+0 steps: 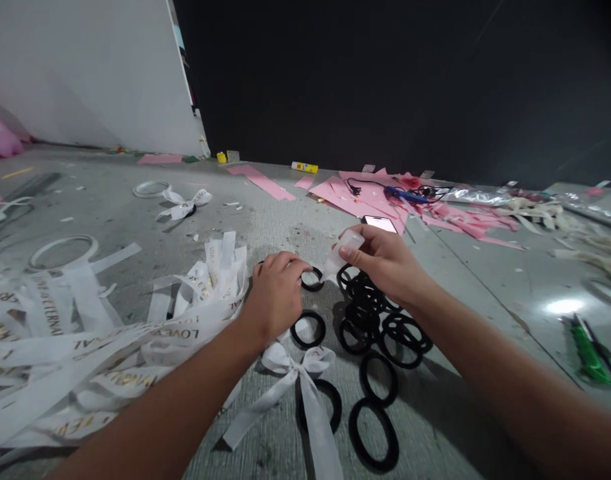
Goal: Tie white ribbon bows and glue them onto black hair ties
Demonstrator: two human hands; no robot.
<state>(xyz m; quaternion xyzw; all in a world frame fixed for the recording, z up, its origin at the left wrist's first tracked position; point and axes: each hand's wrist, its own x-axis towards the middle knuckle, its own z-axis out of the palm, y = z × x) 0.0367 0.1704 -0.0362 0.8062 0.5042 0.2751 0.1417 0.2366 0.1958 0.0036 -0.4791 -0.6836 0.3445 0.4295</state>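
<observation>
My right hand [380, 257] is closed around a small translucent plastic bottle [349, 245], tilted with its lower end down toward the floor. Just left of that end lies a black ring [313, 288]. My left hand [278, 293] is bent over the floor, its fingertips at the ring's left edge; the thumb is hidden. Closer to me lie another black ring [308, 343] and a white ribbon bow [298, 368], its tail crossing a further ring [337, 407]. A heap of black rings [363, 303] sits below my right hand.
Printed white ribbons [150, 350] spread across the left floor. Toward the dark wall [400, 87] lie pink sheets [335, 193], a phone [380, 224], a blue corded tool [408, 195] and a yellow-and-white tube [304, 167]. A green tool [588, 350] rests at right.
</observation>
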